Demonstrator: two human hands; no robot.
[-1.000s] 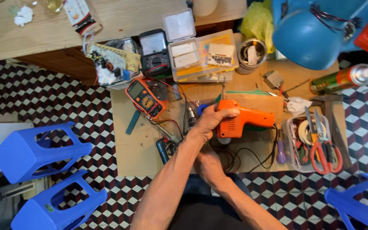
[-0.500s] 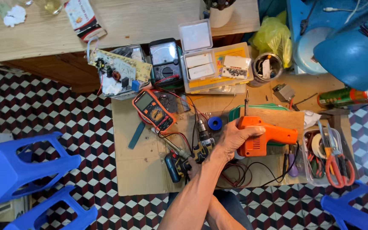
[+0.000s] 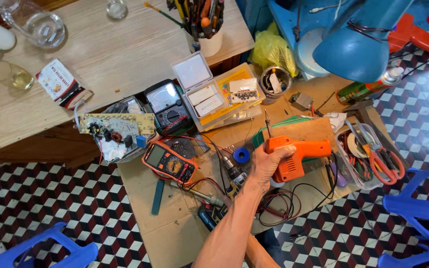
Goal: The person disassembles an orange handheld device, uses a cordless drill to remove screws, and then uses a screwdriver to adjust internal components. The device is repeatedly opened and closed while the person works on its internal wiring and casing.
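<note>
Orange glue gun (image 3: 298, 155) | above the cardboard mat (image 3: 175, 233), near the blue tape roll (image 3: 241, 155) | my left hand (image 3: 269, 164) wraps tight round it | right hand hidden, can't tell | I'd hold steady, tip clear of wires.

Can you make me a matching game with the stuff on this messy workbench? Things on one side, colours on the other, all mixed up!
Things:
1. soldering gun in the hand
2. roll of tape
3. plastic bag
4. scissors

Colours:
A. yellow
B. red handles
C. orange
D. blue

Pairs: 1-C, 2-D, 3-A, 4-B
</note>
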